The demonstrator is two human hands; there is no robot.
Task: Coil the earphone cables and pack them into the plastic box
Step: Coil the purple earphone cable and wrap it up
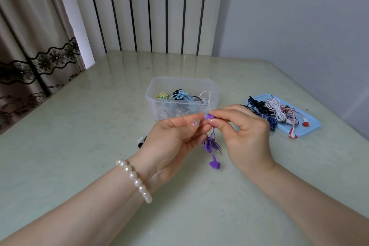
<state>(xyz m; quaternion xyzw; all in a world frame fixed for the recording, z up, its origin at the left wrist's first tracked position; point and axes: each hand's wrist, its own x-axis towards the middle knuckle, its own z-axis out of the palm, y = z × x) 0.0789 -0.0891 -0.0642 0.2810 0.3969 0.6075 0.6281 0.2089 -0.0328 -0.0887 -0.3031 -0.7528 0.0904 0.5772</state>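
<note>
1. Both hands are pinching the purple earphones (209, 144) by one earbud: left hand (175, 136) and right hand (241, 132) are meeting fingertip to fingertip.
2. Cable is hanging straight down below the pinch, bunched, long axis vertical.
3. Plastic box (181, 98) is sitting just beyond the hands, dead ahead, equally near both.
4. Uncoiled sets are waiting on the blue lid (311, 126), right side.

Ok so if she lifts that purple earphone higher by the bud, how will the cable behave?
Probably floppy: the purple earphone hangs limp below both hands, left hand and right hand pinching one bud. Its loose bunch will likely unravel and the free bud swing. It looks light, held by fingertips only.
</note>
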